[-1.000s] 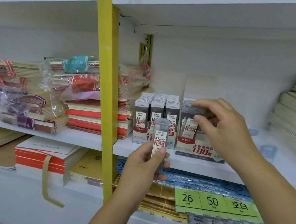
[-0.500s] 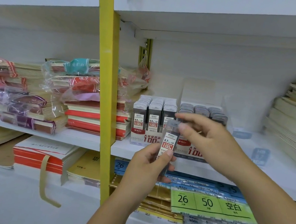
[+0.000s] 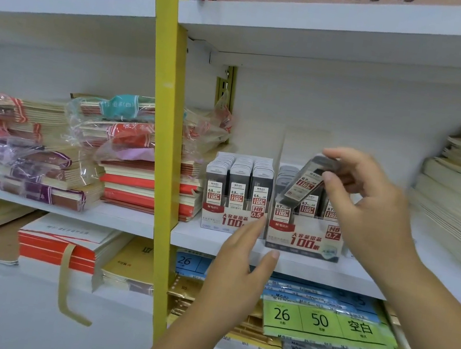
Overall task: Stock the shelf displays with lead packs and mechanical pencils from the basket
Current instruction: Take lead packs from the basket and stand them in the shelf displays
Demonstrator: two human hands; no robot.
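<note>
Your right hand (image 3: 367, 217) pinches a tilted lead pack (image 3: 303, 184) over the 0.7 display box (image 3: 303, 241) at the shelf (image 3: 125, 222) front edge; your left hand (image 3: 238, 272) hovers open, empty, fingers straight, just below.

both hands up, one pinching, one loose

the right hand (image 3: 368, 208) is held higher, its forearm extended in from the lower right. a tilted lead pack (image 3: 303, 183) is pinched between its thumb and curled fingers. the left hand (image 3: 243, 255) is held lower, fingers straight and together, thumb spread, nothing gripped.
</note>
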